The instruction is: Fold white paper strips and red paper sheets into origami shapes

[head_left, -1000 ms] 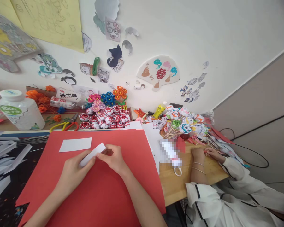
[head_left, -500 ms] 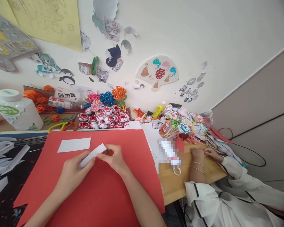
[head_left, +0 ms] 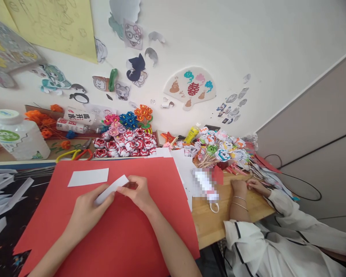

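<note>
Between my two hands is a narrow strip of white paper (head_left: 112,190), tilted up to the right over a large red sheet (head_left: 115,238). My left hand (head_left: 88,207) is closed on its lower left end, thumb along the near side. At the upper right end, my right hand (head_left: 137,192) pinches the strip between thumb and fingers. Whether the strip is folded cannot be made out for certain. Just beyond my left hand, a flat white paper rectangle (head_left: 88,177) lies on the red sheet.
Folded white strips (head_left: 5,192) are heaped at the left, near a plastic bottle (head_left: 19,134). Scissors (head_left: 75,154) and red-white paper flowers (head_left: 129,142) line the back. More paper flowers (head_left: 222,146) stand right of them. A co-worker's hands (head_left: 242,188) rest on the wooden table (head_left: 210,227).
The whole view has shifted slightly to the left. My hands keep the same hold on the strip, with no clear movement.
</note>
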A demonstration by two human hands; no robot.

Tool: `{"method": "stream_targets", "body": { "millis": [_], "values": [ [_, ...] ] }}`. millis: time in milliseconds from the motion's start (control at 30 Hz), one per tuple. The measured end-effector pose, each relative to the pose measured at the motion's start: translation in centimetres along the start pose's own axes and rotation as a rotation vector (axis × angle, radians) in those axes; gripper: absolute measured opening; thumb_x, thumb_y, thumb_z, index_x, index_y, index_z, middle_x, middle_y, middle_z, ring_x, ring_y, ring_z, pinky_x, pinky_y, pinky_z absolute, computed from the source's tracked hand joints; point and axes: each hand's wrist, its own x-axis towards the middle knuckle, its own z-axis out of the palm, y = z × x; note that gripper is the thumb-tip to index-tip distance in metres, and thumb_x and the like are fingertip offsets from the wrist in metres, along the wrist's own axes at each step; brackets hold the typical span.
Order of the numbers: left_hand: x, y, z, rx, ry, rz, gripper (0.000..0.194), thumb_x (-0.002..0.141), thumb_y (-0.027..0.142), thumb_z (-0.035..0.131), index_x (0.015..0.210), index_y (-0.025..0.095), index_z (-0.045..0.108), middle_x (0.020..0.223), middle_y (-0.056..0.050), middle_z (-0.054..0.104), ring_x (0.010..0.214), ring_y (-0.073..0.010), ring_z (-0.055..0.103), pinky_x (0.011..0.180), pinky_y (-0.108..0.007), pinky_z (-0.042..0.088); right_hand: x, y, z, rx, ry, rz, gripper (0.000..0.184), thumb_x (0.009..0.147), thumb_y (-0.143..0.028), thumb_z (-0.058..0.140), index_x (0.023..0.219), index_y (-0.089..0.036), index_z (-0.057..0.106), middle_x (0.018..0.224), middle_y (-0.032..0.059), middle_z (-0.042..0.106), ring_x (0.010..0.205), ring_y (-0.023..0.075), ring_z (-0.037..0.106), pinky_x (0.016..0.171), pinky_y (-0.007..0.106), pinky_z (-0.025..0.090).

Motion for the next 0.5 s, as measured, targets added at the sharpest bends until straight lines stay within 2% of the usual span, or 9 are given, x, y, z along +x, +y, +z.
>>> {"method": "stream_targets", "body": {
  "millis": [333,433,500],
  "values": [
    [0.0,-0.1,0.0,0.020,0.019,0.006,0.042,0.083,0.057,0.049,0.094,0.021,0.068,0.075,0.001,0.070,0.064,-0.0172,0.063,0.055,-0.020,0.043,0.0,0.1,-0.1,0.020,0.019,0.000,0.029,0.064,-0.045,0.081,0.066,-0.018,0.068,0.064,-0.0002,0.064,0.060,0.0150,0.056,0.057,0.026,0.044],
    [0.0,-0.2,0.0,0.050,0.038,0.007,0.041,0.084,0.056,0.048,0.088,0.020,0.066,0.065,0.002,0.066,0.055,-0.0149,0.057,0.054,-0.021,0.042,0.3,0.0,-0.6,0.086,0.074,0.008,0.027,0.065,-0.042,0.080,0.066,-0.018,0.068,0.060,-0.0010,0.061,0.055,0.0133,0.052,0.053,0.025,0.042],
    [0.1,-0.4,0.0,0.056,0.053,0.013,0.038,0.084,0.054,0.047,0.082,0.020,0.064,0.064,0.001,0.065,0.057,-0.0147,0.057,0.056,-0.021,0.042,0.7,0.0,-1.3,0.156,0.146,0.006,0.025,0.065,-0.040,0.079,0.067,-0.017,0.067,0.058,-0.0013,0.060,0.051,0.0118,0.049,0.050,0.025,0.039]
  ]
}}
